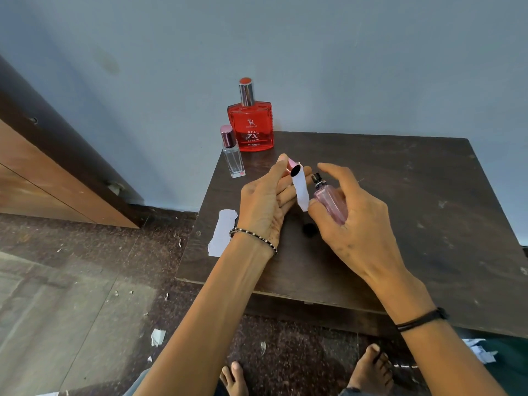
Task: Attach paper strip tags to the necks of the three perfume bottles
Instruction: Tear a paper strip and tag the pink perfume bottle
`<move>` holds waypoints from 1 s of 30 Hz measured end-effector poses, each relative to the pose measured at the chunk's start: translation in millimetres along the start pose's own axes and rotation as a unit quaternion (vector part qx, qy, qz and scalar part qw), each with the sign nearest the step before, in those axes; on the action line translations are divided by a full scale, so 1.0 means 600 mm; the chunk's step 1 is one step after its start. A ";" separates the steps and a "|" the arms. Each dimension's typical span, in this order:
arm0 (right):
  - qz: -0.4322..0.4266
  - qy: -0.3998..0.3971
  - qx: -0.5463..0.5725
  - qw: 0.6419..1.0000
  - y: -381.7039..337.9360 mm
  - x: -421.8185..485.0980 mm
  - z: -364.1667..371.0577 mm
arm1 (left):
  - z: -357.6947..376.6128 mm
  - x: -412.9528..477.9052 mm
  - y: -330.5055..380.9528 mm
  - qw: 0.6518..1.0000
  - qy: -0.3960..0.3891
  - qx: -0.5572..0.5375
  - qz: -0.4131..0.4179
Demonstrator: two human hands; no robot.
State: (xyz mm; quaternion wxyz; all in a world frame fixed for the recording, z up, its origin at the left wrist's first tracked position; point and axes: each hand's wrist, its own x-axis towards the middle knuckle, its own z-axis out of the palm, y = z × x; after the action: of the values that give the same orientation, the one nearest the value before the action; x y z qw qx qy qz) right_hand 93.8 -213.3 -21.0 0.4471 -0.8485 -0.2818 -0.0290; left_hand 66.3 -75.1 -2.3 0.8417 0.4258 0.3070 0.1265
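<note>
My right hand (351,221) grips a pink perfume bottle (331,201) above the dark table, tilted, its black spray nozzle bare. My left hand (265,201) holds that bottle's pink cap (293,166) between thumb and fingers, together with a white paper strip (301,192) that hangs down beside the bottle's neck. A tall red perfume bottle (251,127) with a silver cap stands at the table's far left corner. Beside it stands a small clear bottle (233,154) with a pink cap. More white paper strips (223,232) lie over the table's left edge.
The dark wooden table (400,224) stands against a blue-grey wall. A small black round thing (310,229) lies on the table under my hands. A wooden cabinet (57,172) is at the left. Paper scraps litter the floor, and bare feet (371,370) show below the table's front edge.
</note>
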 end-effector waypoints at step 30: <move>0.140 0.017 0.257 0.956 -0.004 0.011 -0.016 | 0.010 -0.005 -0.011 0.993 -0.066 0.087 0.053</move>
State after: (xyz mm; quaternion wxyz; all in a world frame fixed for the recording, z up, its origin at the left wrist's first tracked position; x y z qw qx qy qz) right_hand 99.7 -216.5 -11.5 0.6545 -0.7350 -0.1509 0.0931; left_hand 67.4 -84.1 -3.4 0.8120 0.5207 0.2374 0.1150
